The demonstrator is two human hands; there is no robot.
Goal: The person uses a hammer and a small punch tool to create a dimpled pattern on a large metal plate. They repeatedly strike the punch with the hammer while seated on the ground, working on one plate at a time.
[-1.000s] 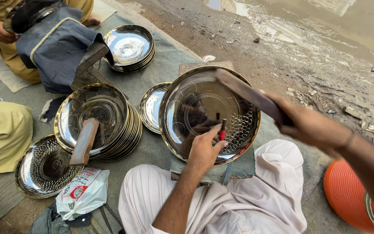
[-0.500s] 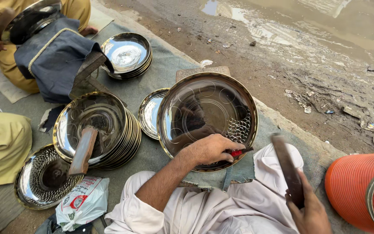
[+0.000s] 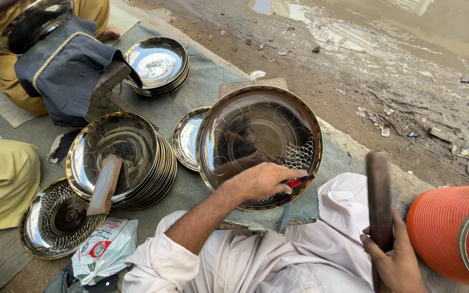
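My left hand (image 3: 264, 182) is pinching a red-handled punch (image 3: 298, 182) at the steel plate (image 3: 259, 144) near its rim; my right hand (image 3: 394, 260) is gripping a wooden mallet (image 3: 379, 203), well clear.

the round silver steel plate (image 3: 259, 144) has engraved circles and, at 4 o'clock, a dimpled band; at 8 o'clock a fully dimpled silver bowl (image 3: 55, 220); at 3 o'clock a ribbed orange tub (image 3: 443, 230).
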